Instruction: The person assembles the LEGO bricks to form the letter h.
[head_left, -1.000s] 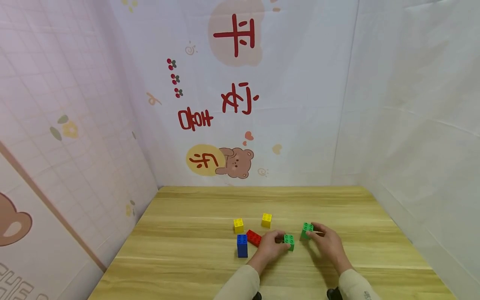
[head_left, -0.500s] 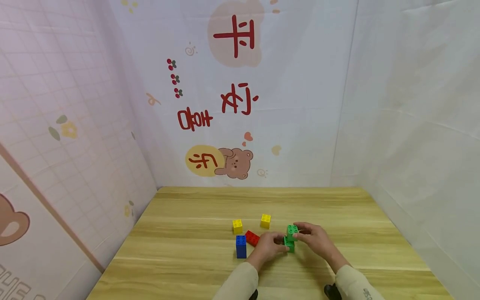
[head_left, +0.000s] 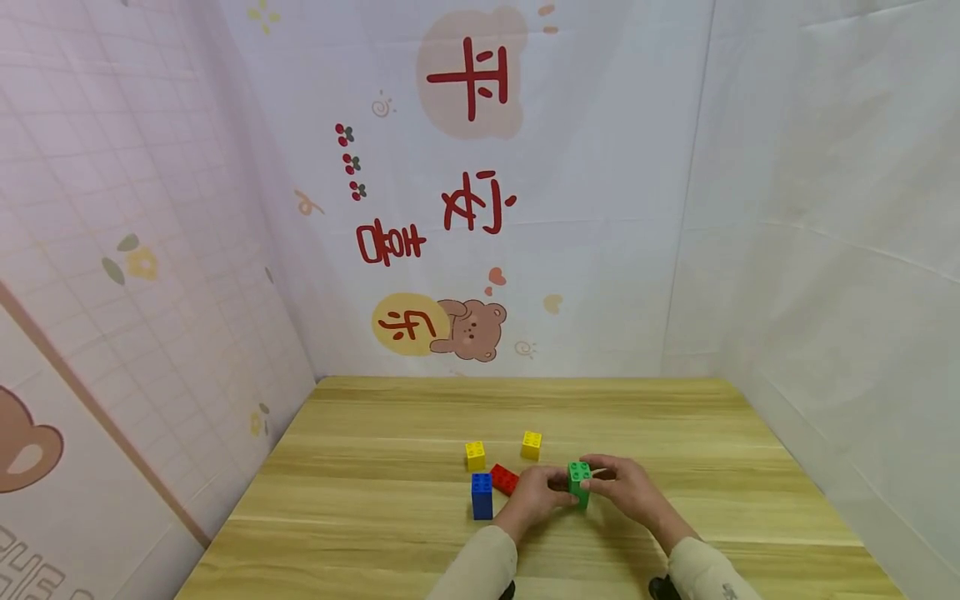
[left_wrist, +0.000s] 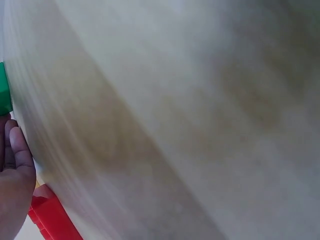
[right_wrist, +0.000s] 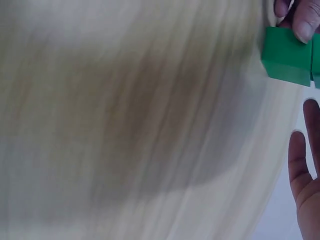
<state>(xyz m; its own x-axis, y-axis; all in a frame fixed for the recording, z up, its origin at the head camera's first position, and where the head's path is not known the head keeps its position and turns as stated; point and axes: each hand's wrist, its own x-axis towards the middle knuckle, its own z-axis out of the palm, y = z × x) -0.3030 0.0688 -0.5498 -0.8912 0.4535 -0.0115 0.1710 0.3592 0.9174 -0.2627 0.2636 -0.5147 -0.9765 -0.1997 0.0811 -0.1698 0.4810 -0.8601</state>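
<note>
Two green toy building bricks stand stacked, the upper green brick [head_left: 579,474] directly over the lower green brick [right_wrist: 286,60]. My left hand [head_left: 534,497] pinches the lower one from the left, its thumb across the near side. From the right, my right hand [head_left: 630,492] holds the upper one between thumb and fingers. In the right wrist view, a thin seam shows between the two bricks. A red brick [head_left: 504,479] lies just behind my left hand, which partly covers it; the left wrist view also shows that red brick [left_wrist: 56,217] beside the hand.
Left of my left hand stands a tall blue block [head_left: 482,497]. Farther back sit two yellow bricks, a left yellow brick [head_left: 475,455] and a right yellow brick [head_left: 532,445]. The wooden table [head_left: 360,500] meets printed cloth walls at the back and sides.
My right hand has moved left with its green brick, over the other green brick and then down onto it. The left hand has stayed at the lower brick.
</note>
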